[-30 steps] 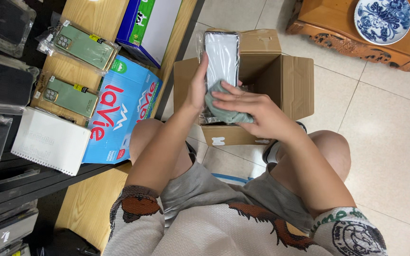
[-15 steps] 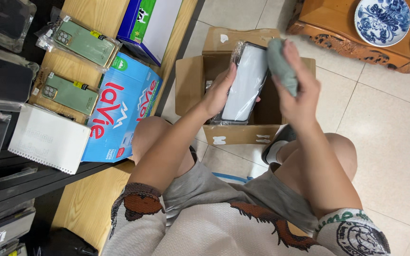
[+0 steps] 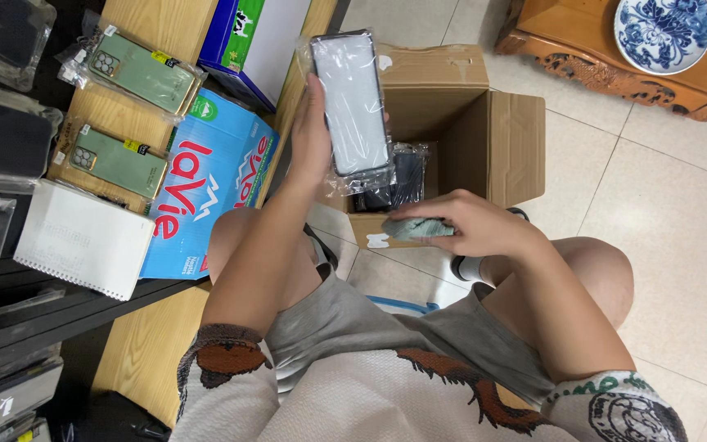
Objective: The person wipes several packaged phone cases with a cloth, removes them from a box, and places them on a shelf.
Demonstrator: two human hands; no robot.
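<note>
Holding a bagged phone case point(image 3: 352, 102) upright above the open cardboard box point(image 3: 501, 139) in our left hand point(image 3: 311, 135); right hand point(image 3: 460, 225) is clutching a grey cloth point(image 3: 415, 229) at the box's near edge, mid-wipe; next, cloth meeting case

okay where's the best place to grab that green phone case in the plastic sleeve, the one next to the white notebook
Probably the long edges of the green phone case, coming straight down from above: it lies flat on the wooden shelf, so only its top face is exposed. The white notebook crowds its lower side, so pinch near the camera end.
</note>
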